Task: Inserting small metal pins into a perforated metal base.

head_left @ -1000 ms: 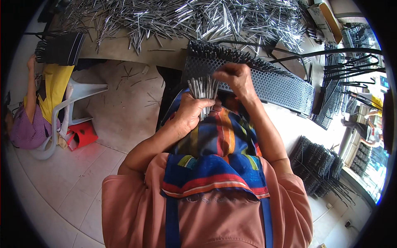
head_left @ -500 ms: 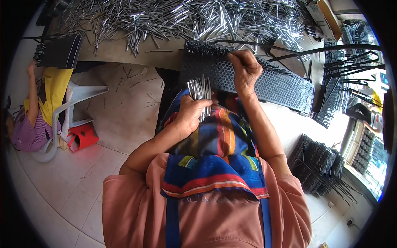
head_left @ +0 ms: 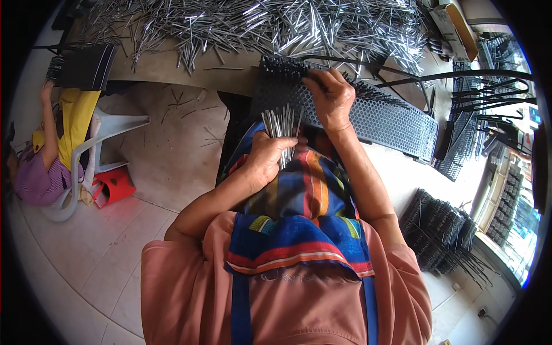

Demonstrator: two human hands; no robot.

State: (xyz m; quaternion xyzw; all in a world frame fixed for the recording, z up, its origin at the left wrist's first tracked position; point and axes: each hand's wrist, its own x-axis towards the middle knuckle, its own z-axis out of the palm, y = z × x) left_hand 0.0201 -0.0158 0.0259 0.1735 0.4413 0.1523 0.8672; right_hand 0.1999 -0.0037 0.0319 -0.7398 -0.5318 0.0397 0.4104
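Your left hand [head_left: 265, 154] is wrapped round a bundle of thin metal rods [head_left: 280, 126], thumb across the front, upper ends fanned loosely above your striped apron [head_left: 313, 190]. Your right hand [head_left: 333, 99] has fingers curled toward the thumb over the perforated panel [head_left: 379, 121], near its row of dark pins [head_left: 282, 68]; cannot tell whether a rod is pinched there.

Risk, judged: a slackened left grip could let rods slide onto your lap. Second: your right fingers hide the contact point, so a crooked pin or knocked neighbour might go unnoticed.

Beyond: counter [head_left: 230, 79] with a loose silvery heap [head_left: 276, 29], strays near its front edge; a bump could shed them. Far left, a co-worker [head_left: 40, 178] reaches toward a dark block [head_left: 86, 66].
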